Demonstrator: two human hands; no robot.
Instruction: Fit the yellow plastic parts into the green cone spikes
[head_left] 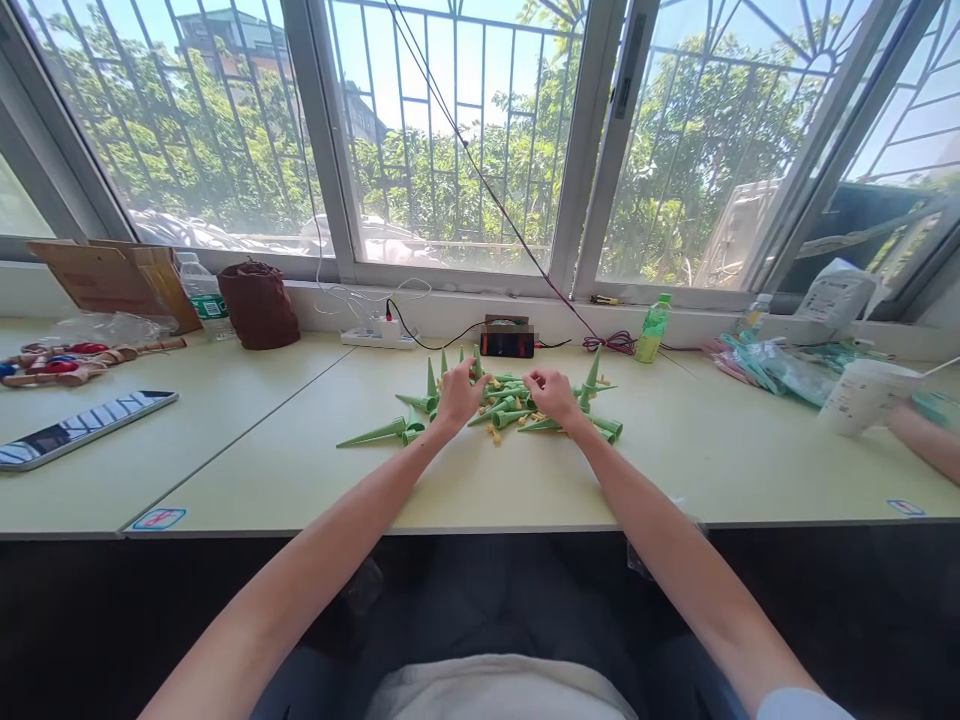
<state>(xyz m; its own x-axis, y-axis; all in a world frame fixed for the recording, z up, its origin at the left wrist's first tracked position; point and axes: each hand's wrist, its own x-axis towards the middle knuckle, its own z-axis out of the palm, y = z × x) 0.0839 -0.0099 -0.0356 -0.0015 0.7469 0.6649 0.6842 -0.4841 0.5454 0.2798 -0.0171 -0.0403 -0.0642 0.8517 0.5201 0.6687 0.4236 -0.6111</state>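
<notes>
Both my hands are over a loose pile of green plastic cones (504, 416) and small yellow pieces (493, 434) on the table. My left hand (457, 393) is at the pile's left side with its fingers curled in, close beside an upright green cone (477, 362). Whatever lies between its fingertips is too small to make out. At the right side, my right hand (553, 394) is closed with thumb and fingers together, its fingertips pointing toward the left hand. What it pinches is hidden. Another upright cone (592, 372) stands just right of it.
Behind the pile, a phone (508, 338) leans near the window with a cable. A green bottle (652, 328) and a power strip (377, 336) flank it. A tablet-like device (86, 430) lies left. Another person's hand (926, 440) is at far right by a white cup (862, 397).
</notes>
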